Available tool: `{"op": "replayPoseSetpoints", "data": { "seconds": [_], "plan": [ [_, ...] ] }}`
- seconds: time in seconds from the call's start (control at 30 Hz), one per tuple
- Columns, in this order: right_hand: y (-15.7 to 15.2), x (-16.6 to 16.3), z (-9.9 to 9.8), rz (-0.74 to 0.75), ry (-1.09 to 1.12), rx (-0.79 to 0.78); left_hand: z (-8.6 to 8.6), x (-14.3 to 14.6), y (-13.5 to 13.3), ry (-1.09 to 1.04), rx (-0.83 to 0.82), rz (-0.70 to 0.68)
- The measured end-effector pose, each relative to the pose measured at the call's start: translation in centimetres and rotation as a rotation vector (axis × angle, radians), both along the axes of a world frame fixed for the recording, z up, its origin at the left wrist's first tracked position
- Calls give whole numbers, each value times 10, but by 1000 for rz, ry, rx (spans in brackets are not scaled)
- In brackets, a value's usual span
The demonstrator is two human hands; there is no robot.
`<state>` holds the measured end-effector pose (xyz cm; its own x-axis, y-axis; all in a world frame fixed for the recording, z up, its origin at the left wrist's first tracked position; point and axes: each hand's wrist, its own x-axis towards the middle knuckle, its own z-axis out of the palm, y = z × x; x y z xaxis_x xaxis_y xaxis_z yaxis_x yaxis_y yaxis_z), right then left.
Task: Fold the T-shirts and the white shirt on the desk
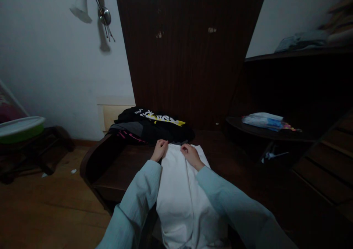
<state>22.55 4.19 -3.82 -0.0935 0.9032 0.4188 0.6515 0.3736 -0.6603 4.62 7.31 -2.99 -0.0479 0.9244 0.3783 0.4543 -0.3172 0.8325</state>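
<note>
A long white garment (176, 190) lies lengthwise before me on the dark wooden bench (121, 168), its near end hanging toward the camera. A fold or seam runs down its length, and I cannot tell for sure which kind of garment it is. At its far left corner my left hand (160, 149) is closed, pinching the edge. My right hand (191, 156) has its fingers curled on the far edge, right of the middle, gripping the fabric. Just beyond both hands sits a pile of dark clothes (154, 127) with white, yellow and pink print.
Behind the bench stands a dark wood panel (187, 57). On the right, a low curved shelf (234, 123) bears a plastic packet (261, 121); folded cloth (303, 39) lies above. To the left a green basin (22, 133) rests on a stool (33, 157). A lamp (81, 8) hangs on the wall.
</note>
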Motion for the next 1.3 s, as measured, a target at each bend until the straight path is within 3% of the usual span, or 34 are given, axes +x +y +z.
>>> {"op": "replayPoseSetpoints", "data": {
  "seconds": [0.17, 0.43, 0.67, 0.83, 1.07, 1.3],
  "plan": [
    [6, 0, -5, -3, 191, -105, -2, -5, 2, 85, -14, -19],
    [5, -1, -5, 34, 209, -61, -2, -6, -3, 174, 25, 66],
    [7, -1, -7, 47, 186, -87, -8, -5, -3, -130, -55, -39],
    [11, 1, -10, 66, 196, -111, -11, -7, -5, -158, -64, -85],
    [9, -1, -10, 78, 213, -107, -6, -6, -12, -170, 73, -66],
    [11, 1, -10, 44, 158, -13, -1, -4, -19, -197, 63, -39]
  ]
}}
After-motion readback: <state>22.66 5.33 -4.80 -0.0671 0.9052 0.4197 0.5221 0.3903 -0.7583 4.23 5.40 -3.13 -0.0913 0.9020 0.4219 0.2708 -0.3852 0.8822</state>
